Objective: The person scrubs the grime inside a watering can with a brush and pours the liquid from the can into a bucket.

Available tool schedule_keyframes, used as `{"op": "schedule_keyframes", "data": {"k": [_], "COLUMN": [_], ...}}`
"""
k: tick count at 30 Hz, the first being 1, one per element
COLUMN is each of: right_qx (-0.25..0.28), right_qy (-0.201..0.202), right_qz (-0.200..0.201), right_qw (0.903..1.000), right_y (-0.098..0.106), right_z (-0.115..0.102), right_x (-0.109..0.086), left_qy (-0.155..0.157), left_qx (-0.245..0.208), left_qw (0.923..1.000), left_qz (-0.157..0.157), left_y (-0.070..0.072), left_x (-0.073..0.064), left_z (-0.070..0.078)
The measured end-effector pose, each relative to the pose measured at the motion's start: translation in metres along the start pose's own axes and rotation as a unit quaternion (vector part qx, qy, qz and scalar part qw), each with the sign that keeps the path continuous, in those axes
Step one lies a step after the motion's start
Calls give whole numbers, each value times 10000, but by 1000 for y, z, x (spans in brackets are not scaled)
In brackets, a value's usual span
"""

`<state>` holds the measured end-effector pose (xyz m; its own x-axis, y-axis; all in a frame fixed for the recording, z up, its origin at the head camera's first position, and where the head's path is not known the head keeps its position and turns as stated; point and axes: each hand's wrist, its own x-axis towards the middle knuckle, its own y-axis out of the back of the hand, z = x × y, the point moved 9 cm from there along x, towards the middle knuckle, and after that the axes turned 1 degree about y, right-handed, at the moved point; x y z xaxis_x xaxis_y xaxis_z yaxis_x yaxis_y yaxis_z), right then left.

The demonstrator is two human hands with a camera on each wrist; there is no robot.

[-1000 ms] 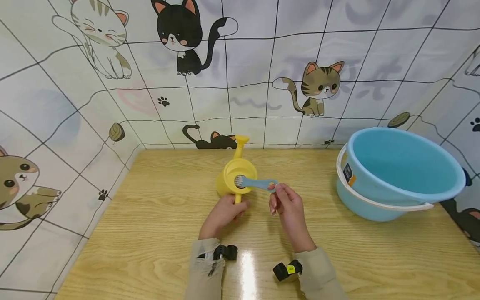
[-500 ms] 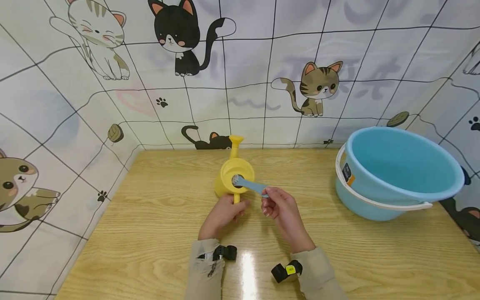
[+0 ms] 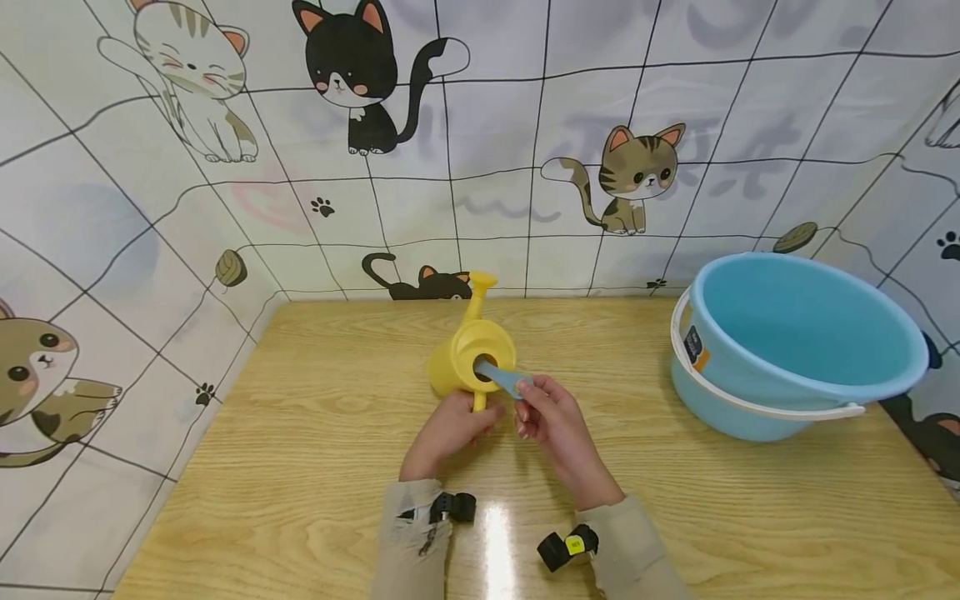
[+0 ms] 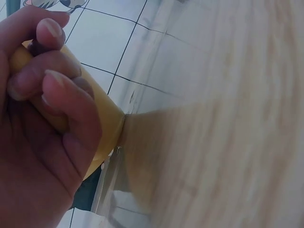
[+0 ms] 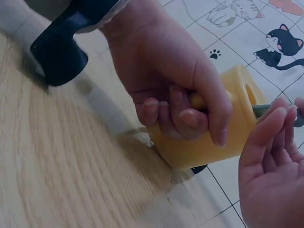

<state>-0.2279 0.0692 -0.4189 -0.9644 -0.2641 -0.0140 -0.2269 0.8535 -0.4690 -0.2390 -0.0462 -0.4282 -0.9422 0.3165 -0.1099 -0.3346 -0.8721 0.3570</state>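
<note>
A yellow watering can (image 3: 445,369) stands on the wooden table, its spout pointing to the back wall. My left hand (image 3: 450,433) grips the can's handle; in the left wrist view its fingers (image 4: 71,102) are curled round it. The right hand (image 3: 558,429) pinches the end of a blue brush (image 3: 501,377) between thumb and fingers. The brush's head is inside the can's round top opening, so its bristles are hidden. In the right wrist view, the brush handle (image 5: 262,109) runs from the opening to the right fingertips.
Light blue buckets (image 3: 757,425), one seemingly set in another, with a white carrying handle, stand on the right of the wooden table (image 3: 337,517). Behind and at the sides hangs a cat-patterned, gridded wall covering (image 3: 495,125). Each wrist wears a black strapped camera.
The right hand has moved left toward the can, and the brush head has gone from over the opening to inside it. The can tilts and shifts slightly in the left hand's grip.
</note>
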Motion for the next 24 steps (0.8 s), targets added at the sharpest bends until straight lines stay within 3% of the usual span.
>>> {"op": "schedule_keyframes", "data": {"k": [4,6,12,18,24], "right_qx": [-486,-530,63,673,703], "right_qy": [-264,-350,-481,-380,-233], "right_qz": [63,-52,-530,-657,-743], "right_qw": [9984,9980,9974,9948,9945], "right_y": [-1,-5,-19,-17,-16], "right_z": [6,8,11,4,0], "right_x": [0,-2,-4,-4,-4], "left_qy": [-57,-53,-86,-3,116], "left_qx": [54,62,61,-90,-40], "left_qw": [10000,10000,9999,9998,9990], "left_qz": [-25,-19,45,202,421], "left_y": [1,0,-2,2,5], "left_x": [-6,-3,9,11,12], "left_z": [10,4,-21,-25,-27]}}
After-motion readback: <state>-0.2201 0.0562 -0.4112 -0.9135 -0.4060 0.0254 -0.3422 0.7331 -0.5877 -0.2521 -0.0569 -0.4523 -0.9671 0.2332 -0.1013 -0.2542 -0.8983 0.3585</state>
